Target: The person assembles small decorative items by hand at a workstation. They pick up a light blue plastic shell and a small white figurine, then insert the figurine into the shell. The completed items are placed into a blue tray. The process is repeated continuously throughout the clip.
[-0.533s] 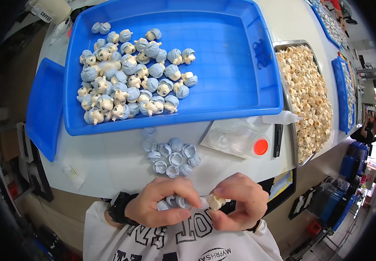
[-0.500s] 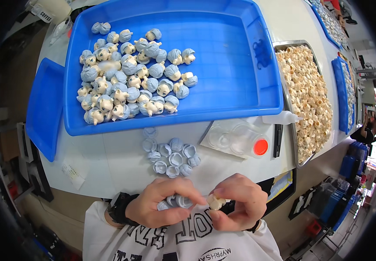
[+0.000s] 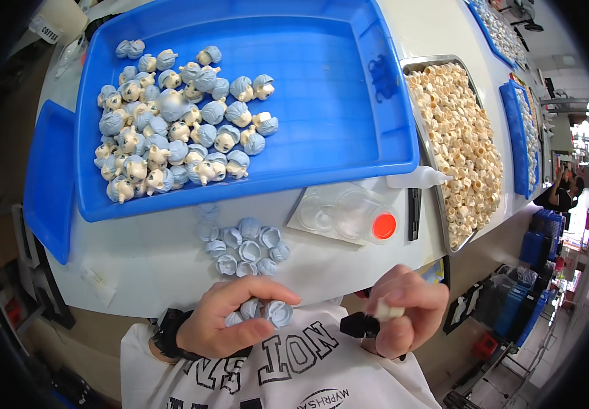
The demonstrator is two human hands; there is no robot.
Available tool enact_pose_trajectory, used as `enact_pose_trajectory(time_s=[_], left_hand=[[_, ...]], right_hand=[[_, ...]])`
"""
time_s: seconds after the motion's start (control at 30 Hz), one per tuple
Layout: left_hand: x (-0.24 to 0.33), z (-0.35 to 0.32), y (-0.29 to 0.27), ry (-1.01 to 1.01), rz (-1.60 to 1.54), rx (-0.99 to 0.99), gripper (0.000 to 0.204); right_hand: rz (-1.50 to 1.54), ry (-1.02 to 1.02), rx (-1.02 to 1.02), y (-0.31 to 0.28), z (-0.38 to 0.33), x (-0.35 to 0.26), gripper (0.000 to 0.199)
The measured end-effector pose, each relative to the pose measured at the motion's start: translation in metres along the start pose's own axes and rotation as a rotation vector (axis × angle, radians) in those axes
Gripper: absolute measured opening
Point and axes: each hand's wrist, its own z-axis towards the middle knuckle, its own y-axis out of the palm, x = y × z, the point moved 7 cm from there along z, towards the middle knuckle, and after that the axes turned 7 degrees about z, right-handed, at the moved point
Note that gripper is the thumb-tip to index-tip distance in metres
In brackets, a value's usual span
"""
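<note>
My left hand (image 3: 207, 319), with a dark watch on its wrist, curls around several pale blue doll hair caps (image 3: 278, 314). One cap shows its hollow side near my fingertips. To the right, apart from it, my right hand (image 3: 420, 294) pinches a small cream doll head piece (image 3: 388, 311), partly hidden by my fingers. A black object (image 3: 357, 326) shows just below that hand; its kind is unclear. In front of my left hand, a cluster of loose blue hair caps (image 3: 248, 252) lies on the white table (image 3: 151, 266).
A large blue tray (image 3: 246, 189) holds several doll heads with blue hair at its left. A metal tray (image 3: 450, 249) of cream pieces stands at right. Between them and me lie a white squeeze bottle (image 3: 417, 178), clear round containers with a red disc (image 3: 384, 225), and a black bar (image 3: 414, 214).
My right hand has moved right with the cream head piece, away from my left hand. The left keeps its hair caps, which show more openly now. The whole view has shifted slightly.
</note>
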Motion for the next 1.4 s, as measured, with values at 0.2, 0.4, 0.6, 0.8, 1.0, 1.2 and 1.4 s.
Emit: enact_pose_trajectory(time_s=[0.2, 0.4, 0.6, 0.8, 1.0, 1.2, 1.4], left_hand=[[-0.001, -0.001, 0.002, -0.035, -0.002, 0.036, 0.034], [-0.004, -0.001, -0.007, -0.096, 0.009, 0.106, 0.032], [0.011, 0.003, 0.002, -0.002, 0.143, -0.073, 0.028], [0.008, 0.004, -0.001, 0.035, 0.160, -0.069, 0.030], [0.005, 0.003, -0.003, 0.010, 0.140, -0.036, 0.032], [0.001, 0.002, -0.007, 0.027, 0.136, 0.011, 0.036], [-0.002, -0.001, -0.008, -0.054, 0.031, 0.092, 0.040]], right_hand=[[-0.067, 0.165, 0.106, -0.013, -0.008, 0.012, 0.024], [-0.201, 0.308, 0.142, -0.019, -0.008, 0.014, 0.030], [-0.767, 0.116, 0.066, -0.031, 0.021, -0.006, 0.032], [-0.872, 0.140, -0.022, -0.021, 0.030, 0.001, 0.035], [-0.905, 0.111, -0.044, -0.018, 0.032, 0.007, 0.036], [-0.916, 0.124, -0.058, -0.018, 0.032, 0.009, 0.035], [-0.919, 0.118, -0.064, -0.019, 0.032, 0.008, 0.034]])
